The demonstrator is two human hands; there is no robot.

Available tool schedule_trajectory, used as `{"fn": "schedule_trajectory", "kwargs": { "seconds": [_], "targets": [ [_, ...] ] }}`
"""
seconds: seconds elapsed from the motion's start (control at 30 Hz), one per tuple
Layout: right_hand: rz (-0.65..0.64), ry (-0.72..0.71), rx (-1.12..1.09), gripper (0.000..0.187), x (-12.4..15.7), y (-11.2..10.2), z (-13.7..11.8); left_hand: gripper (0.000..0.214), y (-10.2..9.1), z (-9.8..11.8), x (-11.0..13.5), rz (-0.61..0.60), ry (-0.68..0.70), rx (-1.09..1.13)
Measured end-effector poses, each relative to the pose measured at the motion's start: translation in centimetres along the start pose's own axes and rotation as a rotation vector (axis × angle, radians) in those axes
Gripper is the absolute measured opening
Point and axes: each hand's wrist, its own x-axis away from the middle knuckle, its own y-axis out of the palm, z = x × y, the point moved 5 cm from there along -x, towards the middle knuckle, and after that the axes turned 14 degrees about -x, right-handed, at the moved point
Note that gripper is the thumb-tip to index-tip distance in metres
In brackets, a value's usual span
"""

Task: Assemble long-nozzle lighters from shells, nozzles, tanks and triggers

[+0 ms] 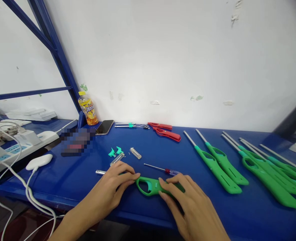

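Observation:
A green long-neck gas lighter [155, 186] lies crosswise near the table's front edge, between my two hands. My left hand [117, 182] pinches its neck end, with the silver tube tip showing past the hand. My right hand [183, 197] grips the handle, fingers on its upper side and thumb at the lower edge. The teal trigger shows inside the loop. Just beyond lies a screwdriver [163, 169] with a red and clear handle. Two clear fuel tanks [135, 153] and small teal trigger pieces [115, 151] lie past my left hand.
Several green lighters [216, 169] lie on the right. Red lighter shells [166, 133] and metal tubes [131, 126] are by the wall. A phone [104, 127] and drink bottle [88, 109] stand back left. White cables [28, 190] and a power strip [24, 147] occupy the left.

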Motion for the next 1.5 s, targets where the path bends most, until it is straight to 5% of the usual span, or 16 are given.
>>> {"fn": "schedule_trajectory", "kwargs": {
  "seconds": [0.6,0.97,1.5],
  "targets": [
    [-0.063,0.073,-0.035,0.032,1.0,0.5,1.7,0.032,-0.6,0.5,0.0,-0.045,-0.062,-0.066],
    [0.047,0.138,-0.047,0.034,1.9,-1.8,3.7,0.034,-0.3,-0.2,0.3,-0.048,-0.177,-0.183],
    [0.016,-0.047,-0.017,0.045,0.8,-2.2,1.4,0.025,-0.6,1.2,-0.3,0.014,0.027,-0.150]
  ]
}}
